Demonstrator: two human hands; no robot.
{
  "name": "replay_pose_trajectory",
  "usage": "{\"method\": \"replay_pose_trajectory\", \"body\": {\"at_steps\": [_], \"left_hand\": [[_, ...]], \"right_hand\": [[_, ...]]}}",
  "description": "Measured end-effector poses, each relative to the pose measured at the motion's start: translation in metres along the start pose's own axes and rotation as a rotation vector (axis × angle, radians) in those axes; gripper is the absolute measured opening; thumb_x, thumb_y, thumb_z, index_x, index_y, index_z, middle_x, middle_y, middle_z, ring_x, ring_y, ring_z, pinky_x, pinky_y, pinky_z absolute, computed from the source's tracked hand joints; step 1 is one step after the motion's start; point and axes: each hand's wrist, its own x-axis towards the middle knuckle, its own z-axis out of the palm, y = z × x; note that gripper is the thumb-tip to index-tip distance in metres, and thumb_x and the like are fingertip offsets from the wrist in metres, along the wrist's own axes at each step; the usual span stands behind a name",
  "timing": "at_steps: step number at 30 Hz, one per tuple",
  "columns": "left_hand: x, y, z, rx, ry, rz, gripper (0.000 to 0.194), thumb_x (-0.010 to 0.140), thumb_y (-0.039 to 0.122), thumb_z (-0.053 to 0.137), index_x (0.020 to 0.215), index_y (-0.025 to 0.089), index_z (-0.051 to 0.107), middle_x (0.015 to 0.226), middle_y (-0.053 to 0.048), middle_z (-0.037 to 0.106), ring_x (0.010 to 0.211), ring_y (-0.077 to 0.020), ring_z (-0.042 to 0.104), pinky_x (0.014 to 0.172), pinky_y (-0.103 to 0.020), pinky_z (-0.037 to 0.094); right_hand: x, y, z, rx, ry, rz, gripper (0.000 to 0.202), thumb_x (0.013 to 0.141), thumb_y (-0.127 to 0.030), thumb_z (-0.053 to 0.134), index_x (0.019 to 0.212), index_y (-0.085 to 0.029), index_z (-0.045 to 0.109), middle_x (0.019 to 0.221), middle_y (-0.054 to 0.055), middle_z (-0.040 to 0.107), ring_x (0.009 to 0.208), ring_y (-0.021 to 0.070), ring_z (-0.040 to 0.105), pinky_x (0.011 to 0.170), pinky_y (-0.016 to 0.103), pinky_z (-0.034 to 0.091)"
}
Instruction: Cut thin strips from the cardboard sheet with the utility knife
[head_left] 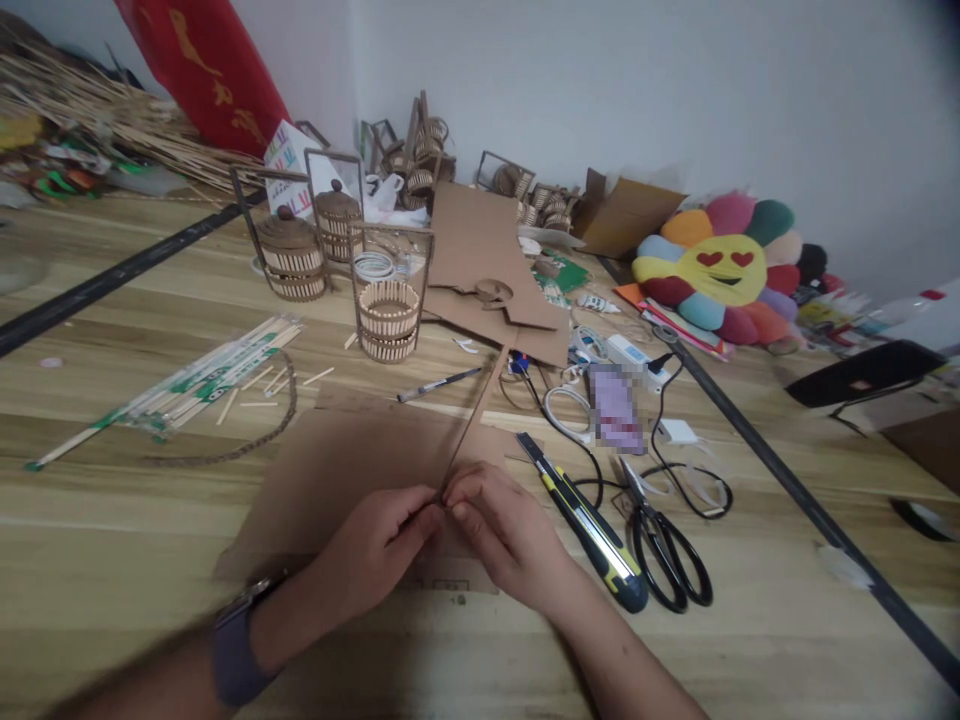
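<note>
A thin cardboard strip [480, 402] runs from my fingers away toward the larger cardboard pieces. My left hand [382, 545] pinches its near end between thumb and fingers. Right beside it, my right hand [506, 535] is closed on the same end, fingertips almost touching the left ones. Under both hands lies a flat cardboard sheet [300, 500]. The exact fold of the strip inside my fingers is hidden. To the right of my right hand rest a yellow and black utility knife [589, 535] and black-handled scissors [667, 550]. A pen [439, 385] lies beyond the sheet.
Small stick-built baskets with tall handles [388, 315] stand at the back left. Bagged wooden sticks [202, 380] and a braided cord [255, 445] lie left. Cut cardboard [472, 240], cables [592, 460], a blurred-out purple item [616, 408] and a flower cushion [720, 265] are farther back and right.
</note>
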Motion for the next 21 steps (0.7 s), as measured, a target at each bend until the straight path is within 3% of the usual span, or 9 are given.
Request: {"method": "replay_pose_trajectory", "body": {"at_steps": [4,9,21], "left_hand": [[0.001,0.001,0.0,-0.073,0.038,-0.042,0.04,0.096,0.044,0.037,0.067,0.02,0.05,0.057,0.003,0.051,0.055,-0.0133,0.05,0.053,-0.023,0.035],[0.0,0.003,0.004,-0.181,0.039,-0.116,0.036,0.093,0.047,0.039,0.078,0.019,0.055,0.06,0.003,0.052,0.053,-0.0135,0.051,0.05,-0.022,0.038],[-0.001,-0.001,0.004,-0.187,0.016,-0.114,0.037,0.094,0.045,0.037,0.076,0.019,0.055,0.059,0.001,0.06,0.052,-0.0131,0.053,0.05,-0.022,0.04]], "right_hand": [[-0.002,0.004,0.006,-0.17,0.118,-0.119,0.012,0.092,-0.027,0.06,0.102,-0.021,0.061,0.099,0.008,0.069,0.093,0.0219,0.062,0.079,0.037,0.05],[-0.004,0.004,0.013,-0.278,0.193,-0.181,0.011,0.094,-0.018,0.055,0.098,-0.022,0.065,0.097,0.006,0.073,0.089,0.0194,0.064,0.077,0.036,0.049],[-0.002,0.0,0.012,-0.163,0.23,-0.099,0.011,0.09,-0.015,0.057,0.093,-0.023,0.064,0.086,0.002,0.074,0.081,0.0182,0.066,0.075,0.035,0.048]]}}
